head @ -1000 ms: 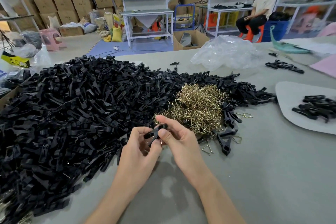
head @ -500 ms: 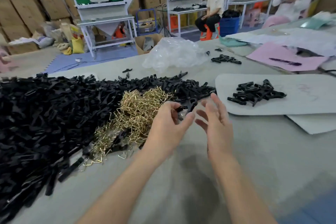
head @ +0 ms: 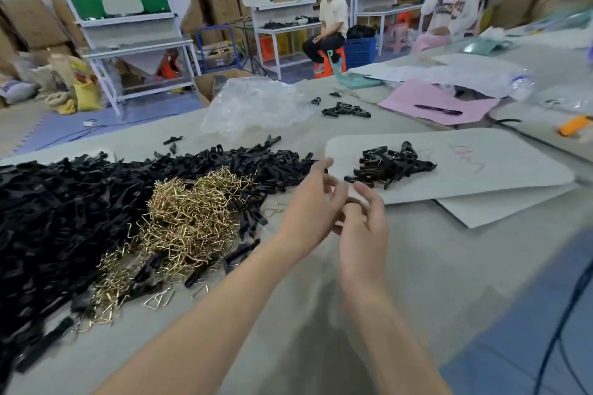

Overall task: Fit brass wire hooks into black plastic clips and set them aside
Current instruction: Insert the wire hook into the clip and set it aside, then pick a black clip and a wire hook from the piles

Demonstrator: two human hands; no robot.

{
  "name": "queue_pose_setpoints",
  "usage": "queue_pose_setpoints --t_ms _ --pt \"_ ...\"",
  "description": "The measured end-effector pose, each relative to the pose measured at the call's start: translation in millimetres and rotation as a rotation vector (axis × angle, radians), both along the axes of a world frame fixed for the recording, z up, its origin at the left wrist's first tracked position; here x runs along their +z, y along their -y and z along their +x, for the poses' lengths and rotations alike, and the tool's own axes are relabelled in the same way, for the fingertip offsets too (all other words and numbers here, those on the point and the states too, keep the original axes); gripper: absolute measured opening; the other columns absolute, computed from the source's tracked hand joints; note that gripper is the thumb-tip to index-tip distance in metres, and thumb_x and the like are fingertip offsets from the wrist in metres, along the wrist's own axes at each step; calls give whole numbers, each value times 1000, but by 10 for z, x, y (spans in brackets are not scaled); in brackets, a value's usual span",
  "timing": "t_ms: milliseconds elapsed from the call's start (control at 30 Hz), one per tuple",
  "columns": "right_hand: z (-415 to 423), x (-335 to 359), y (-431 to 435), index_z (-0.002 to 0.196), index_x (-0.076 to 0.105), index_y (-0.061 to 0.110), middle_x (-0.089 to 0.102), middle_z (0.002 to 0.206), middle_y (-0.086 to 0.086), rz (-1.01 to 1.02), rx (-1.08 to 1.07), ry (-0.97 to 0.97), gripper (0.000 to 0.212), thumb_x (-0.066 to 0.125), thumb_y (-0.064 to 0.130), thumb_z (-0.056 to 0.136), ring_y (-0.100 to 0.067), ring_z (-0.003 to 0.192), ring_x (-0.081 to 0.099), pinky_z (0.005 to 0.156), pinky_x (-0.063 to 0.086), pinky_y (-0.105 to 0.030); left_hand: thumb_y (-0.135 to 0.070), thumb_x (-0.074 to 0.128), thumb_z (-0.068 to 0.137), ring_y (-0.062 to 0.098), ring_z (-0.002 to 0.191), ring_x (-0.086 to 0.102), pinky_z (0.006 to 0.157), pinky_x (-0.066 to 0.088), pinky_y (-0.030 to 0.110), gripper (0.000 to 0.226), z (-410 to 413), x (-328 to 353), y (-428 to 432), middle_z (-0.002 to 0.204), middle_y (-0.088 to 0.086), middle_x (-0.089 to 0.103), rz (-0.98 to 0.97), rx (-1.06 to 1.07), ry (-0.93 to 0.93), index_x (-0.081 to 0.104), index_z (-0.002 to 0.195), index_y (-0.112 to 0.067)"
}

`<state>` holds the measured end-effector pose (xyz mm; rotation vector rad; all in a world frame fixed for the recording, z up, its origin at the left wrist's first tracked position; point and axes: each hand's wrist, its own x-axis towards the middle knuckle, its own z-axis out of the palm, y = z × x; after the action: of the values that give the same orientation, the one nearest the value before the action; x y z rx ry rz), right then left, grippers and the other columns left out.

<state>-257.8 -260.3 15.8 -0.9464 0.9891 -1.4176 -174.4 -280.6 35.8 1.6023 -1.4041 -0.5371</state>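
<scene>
- Nearest us, our two forearms reach out over the grey table [head: 433, 266], and the hands meet just short of the white board.
- Our left hand [head: 309, 208] is loosely spread, fingers fanned toward the board; we see nothing between them, so we read it as empty and released.
- Our right hand [head: 362, 228] is likewise slack, fingers half curled and apart, grasping nothing that we can make out; motion blur hides the fingertips.
- To the left of the hands lies the tangle of brass wire hooks [head: 192, 218], touching and partly overlapping the large heap of black plastic clips [head: 64, 202] that spreads to the left edge.
- A few loose hooks and clips lie scattered on the table at the near fringe of these heaps.
- Just beyond the hands, the white board [head: 481, 167] carries the small pile of finished clips [head: 390, 167]; we judge this the set-aside place.
- With both hands empty, we judge the step in hand to be fetching the next pair: one clip and one hook.
- To do it well, we pick from the fringe, where pieces lie singly, since hooks drawn from the middle of the tangle will likely drag neighbours along.
- Farther off lie a crumpled clear plastic bag [head: 253, 106], a pink sheet [head: 433, 99] with a pen, and two seated people.
</scene>
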Motion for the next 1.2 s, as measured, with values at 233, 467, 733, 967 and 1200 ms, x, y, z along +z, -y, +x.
queue_pose_setpoints --t_ms 233,467,733,967,1200 --pt "705 0 -698 108 59 46 63 102 17 -131 309 -126 36 48 13 98 -9 86 66 73 51 -25 -25 59 95 -1 106 50 92 43 23 42 1017 -255 -1717 113 -16 57 -48 313 471 52 136 -25" --pt "1413 21 -1466 110 56 50 60 108 23 -270 639 -293 36 47 17 99 -4 77 59 65 42 -10 -40 47 88 23 112 55 97 39 35 47 1779 -483 -2961 121 -3 62 86 722 741 60 127 -18" --pt "1934 -174 -1787 113 58 44 61 108 19 -349 736 -479 32 48 16 101 1 94 59 85 47 -23 -34 73 86 29 109 59 89 45 44 32 2049 -585 -3136 109 1 67 234 872 763 69 113 -18" --pt "1986 -250 -1629 96 66 42 69 93 15 -186 769 -360 38 47 10 102 -2 73 68 64 56 -25 -34 74 85 28 96 59 78 46 42 22 2221 -588 -3089 97 -1 64 183 843 801 70 102 -21" --pt "2048 -359 -1573 109 68 38 68 96 10 -236 744 -441 26 53 19 102 0 72 62 68 51 -22 -26 64 92 25 103 58 87 44 39 15 2213 -538 -3091 102 -4 67 154 860 661 70 104 -19"
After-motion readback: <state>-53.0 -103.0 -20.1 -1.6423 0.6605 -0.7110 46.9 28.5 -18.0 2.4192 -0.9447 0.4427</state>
